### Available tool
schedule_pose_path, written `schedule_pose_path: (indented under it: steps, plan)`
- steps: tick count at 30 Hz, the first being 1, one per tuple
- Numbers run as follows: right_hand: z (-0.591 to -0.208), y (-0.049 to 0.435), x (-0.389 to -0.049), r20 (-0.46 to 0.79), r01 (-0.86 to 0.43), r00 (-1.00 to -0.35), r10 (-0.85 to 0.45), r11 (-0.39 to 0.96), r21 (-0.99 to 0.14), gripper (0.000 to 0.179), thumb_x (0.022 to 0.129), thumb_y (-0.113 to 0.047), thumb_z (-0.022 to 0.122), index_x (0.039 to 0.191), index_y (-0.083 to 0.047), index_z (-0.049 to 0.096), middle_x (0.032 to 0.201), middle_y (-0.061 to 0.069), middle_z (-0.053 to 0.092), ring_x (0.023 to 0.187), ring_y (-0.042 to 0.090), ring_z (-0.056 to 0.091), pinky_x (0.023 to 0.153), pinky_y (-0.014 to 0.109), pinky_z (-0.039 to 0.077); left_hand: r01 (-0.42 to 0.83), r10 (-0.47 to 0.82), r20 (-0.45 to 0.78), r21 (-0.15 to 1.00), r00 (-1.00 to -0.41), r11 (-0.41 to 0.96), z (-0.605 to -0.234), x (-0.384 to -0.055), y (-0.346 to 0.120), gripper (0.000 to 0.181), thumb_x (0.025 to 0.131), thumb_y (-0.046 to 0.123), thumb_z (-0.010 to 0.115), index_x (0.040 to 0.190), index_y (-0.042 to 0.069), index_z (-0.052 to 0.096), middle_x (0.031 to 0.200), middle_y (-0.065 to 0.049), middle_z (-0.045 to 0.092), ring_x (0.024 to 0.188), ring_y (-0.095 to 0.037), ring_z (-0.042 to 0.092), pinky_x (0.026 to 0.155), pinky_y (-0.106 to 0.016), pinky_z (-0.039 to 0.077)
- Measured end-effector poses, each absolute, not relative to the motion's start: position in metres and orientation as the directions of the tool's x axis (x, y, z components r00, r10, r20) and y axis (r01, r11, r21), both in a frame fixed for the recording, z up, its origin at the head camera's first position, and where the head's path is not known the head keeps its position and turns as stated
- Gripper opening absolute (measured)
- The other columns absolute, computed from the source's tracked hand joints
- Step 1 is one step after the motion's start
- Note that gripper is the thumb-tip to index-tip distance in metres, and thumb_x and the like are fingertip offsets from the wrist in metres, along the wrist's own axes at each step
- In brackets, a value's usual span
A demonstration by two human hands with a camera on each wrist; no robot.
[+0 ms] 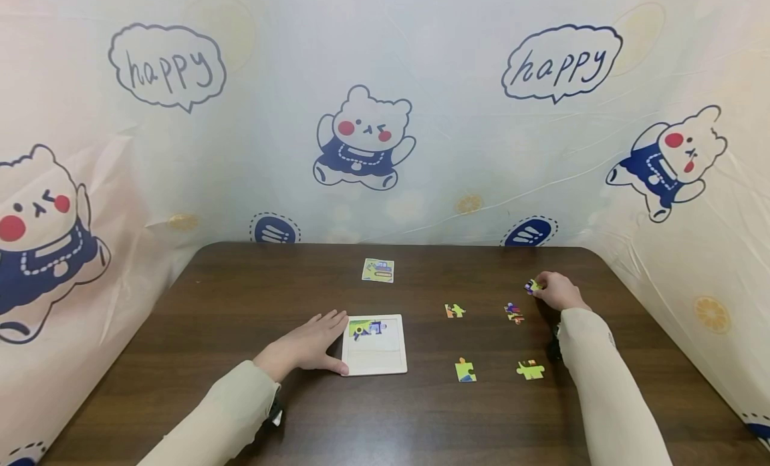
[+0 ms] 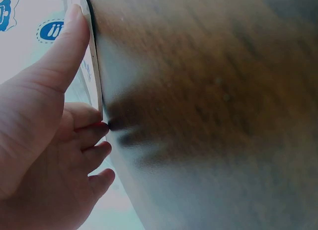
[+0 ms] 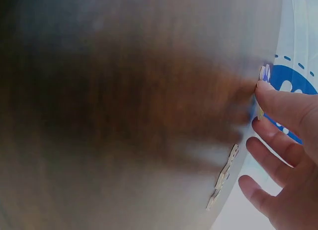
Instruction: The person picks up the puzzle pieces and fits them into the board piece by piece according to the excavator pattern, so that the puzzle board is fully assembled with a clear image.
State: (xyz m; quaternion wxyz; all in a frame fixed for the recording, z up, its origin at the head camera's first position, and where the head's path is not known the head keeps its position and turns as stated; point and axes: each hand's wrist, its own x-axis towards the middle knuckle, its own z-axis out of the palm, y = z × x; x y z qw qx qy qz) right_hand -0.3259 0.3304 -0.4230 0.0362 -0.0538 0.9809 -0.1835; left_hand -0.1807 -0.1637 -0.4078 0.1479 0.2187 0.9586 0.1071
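A white puzzle tray (image 1: 375, 362) lies on the table, with joined puzzle pieces (image 1: 367, 329) in its upper left part. My left hand (image 1: 309, 342) rests against the tray's left edge, fingers extended and thumb at the lower left corner. In the left wrist view, the left hand (image 2: 54, 111) touches the tray's thin side. My right hand (image 1: 559, 292), at the far right, pinches a puzzle piece (image 1: 532, 286) between thumb and fingers. The right wrist view shows this piece (image 3: 265, 73) edge-on at the thumb tip, partly hidden by the hand.
Loose puzzle pieces lie right of the tray: an orange and green one (image 1: 454, 311), a purple and red one (image 1: 514, 312), a green and blue one (image 1: 465, 371) and a green one (image 1: 530, 370). A picture card (image 1: 377, 270) lies beyond the tray. Behind the dark table (image 1: 240, 279) hangs a printed curtain (image 1: 457, 152).
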Motion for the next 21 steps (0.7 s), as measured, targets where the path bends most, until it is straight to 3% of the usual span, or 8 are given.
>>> schedule_pose_path:
  steps: [11,21]
  plan:
    - [-0.414,0.31,-0.33,0.069,-0.235,-0.972,-0.226,0.892,-0.386,0.027,0.084,-0.006,0.063,0.104,0.012,0.06,0.1,0.027,0.059,0.092,0.039,0.055,0.082,0.053,0.043,0.381,0.446,-0.235,0.275,-0.864,0.883,-0.409,-0.182,-0.165,0.098,0.072,0.055,0.069,0.142,-0.002,0.03,0.148,-0.015,0.024,0.136,-0.03,0.016,0.108,-0.045,0.014]
    - [-0.388,0.249,-0.323,0.225,-0.454,-0.891,-0.395,0.801,-0.39,0.026,0.081,-0.005,0.068,0.104,0.008,0.063,0.097,0.018,0.058,0.091,0.033,0.054,0.083,0.049,0.043,0.384,0.449,-0.228,0.277,-0.864,0.881,-0.409,-0.18,-0.165,0.098,0.072,0.054,0.07,0.141,-0.003,0.03,0.148,-0.016,0.024,0.136,-0.03,0.017,0.108,-0.045,0.014]
